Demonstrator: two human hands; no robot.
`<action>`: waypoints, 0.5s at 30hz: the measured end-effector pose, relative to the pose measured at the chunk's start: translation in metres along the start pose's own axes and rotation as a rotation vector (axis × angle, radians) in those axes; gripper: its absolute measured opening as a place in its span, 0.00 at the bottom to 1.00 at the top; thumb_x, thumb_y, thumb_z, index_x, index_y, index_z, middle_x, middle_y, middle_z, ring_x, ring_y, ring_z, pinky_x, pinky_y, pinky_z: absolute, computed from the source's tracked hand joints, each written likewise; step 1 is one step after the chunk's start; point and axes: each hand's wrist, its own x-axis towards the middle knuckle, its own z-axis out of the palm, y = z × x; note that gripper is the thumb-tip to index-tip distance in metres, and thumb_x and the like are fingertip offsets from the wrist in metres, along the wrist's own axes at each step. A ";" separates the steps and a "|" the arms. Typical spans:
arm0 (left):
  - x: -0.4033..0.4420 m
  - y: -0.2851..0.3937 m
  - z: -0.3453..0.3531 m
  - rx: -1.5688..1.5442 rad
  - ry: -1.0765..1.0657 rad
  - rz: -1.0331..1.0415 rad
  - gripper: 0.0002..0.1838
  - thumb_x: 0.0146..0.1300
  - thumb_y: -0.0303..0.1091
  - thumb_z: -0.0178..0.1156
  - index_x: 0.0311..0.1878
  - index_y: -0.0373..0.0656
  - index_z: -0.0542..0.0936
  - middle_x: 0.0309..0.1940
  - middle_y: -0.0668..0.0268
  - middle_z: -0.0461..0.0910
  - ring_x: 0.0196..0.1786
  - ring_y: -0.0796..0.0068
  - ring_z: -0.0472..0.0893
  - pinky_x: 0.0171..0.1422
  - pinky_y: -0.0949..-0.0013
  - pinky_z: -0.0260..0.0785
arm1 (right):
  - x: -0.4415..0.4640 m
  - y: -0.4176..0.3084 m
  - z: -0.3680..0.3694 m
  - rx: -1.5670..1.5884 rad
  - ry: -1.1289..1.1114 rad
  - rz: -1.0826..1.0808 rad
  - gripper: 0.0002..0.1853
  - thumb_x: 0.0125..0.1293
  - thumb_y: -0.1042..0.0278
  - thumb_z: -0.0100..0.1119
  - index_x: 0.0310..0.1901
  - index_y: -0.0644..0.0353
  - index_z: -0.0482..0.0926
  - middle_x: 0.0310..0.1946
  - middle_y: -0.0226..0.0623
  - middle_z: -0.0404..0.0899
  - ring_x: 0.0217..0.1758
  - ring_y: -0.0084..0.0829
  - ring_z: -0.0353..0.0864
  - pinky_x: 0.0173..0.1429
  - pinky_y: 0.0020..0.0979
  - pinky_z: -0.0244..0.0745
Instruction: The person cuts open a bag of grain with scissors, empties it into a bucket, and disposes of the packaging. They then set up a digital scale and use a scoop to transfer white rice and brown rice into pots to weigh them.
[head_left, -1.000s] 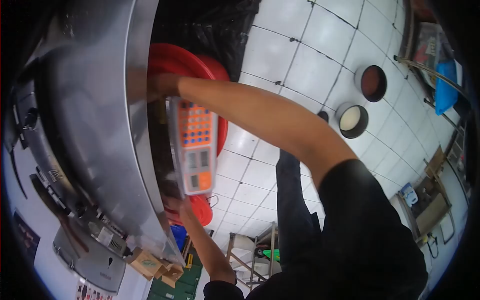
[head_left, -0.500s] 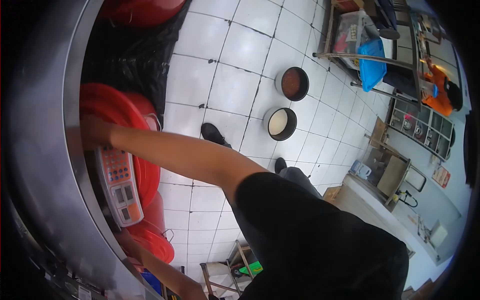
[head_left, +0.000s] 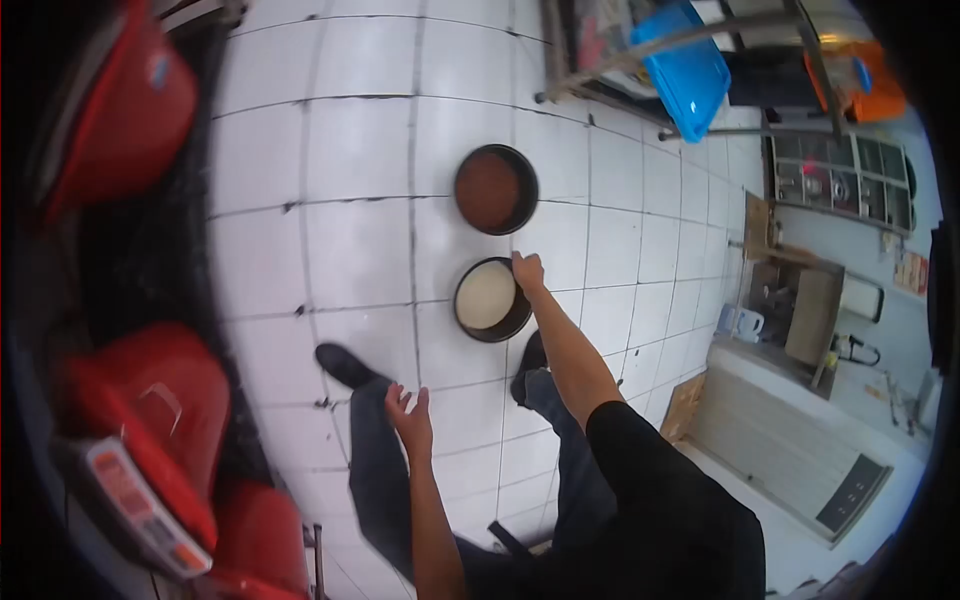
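A round, dark-walled pot with a creamy white filling (head_left: 487, 296) stands on the tiled floor in front of my feet. My right hand (head_left: 529, 272) is at its upper right rim, with the fingers closed on the edge. Just beyond it is a second round pot with a reddish-brown filling (head_left: 488, 190), which neither hand touches. My left hand (head_left: 410, 412) hovers above the floor near my left shoe, its fingers spread and holding nothing.
Red plastic tubs (head_left: 170, 400) stand along the left, near a white scale with orange panels (head_left: 150, 510). At the upper right is a metal rack with a blue lid (head_left: 685, 70). A sink counter (head_left: 810, 320) lies to the right.
Both hands have left the scale area at the left. My right hand has come down to the pot with the white filling; the left now hangs open over the floor. The view has shifted.
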 end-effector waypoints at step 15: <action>0.116 -0.149 0.208 -0.213 -0.271 -0.362 0.27 0.57 0.30 0.57 0.62 0.37 0.68 0.53 0.59 0.77 0.52 0.61 0.81 0.51 0.57 0.81 | 0.142 0.059 -0.025 0.810 -0.558 -0.128 0.31 0.63 0.66 0.51 0.70 0.55 0.62 0.60 0.40 0.74 0.57 0.43 0.77 0.43 0.46 0.85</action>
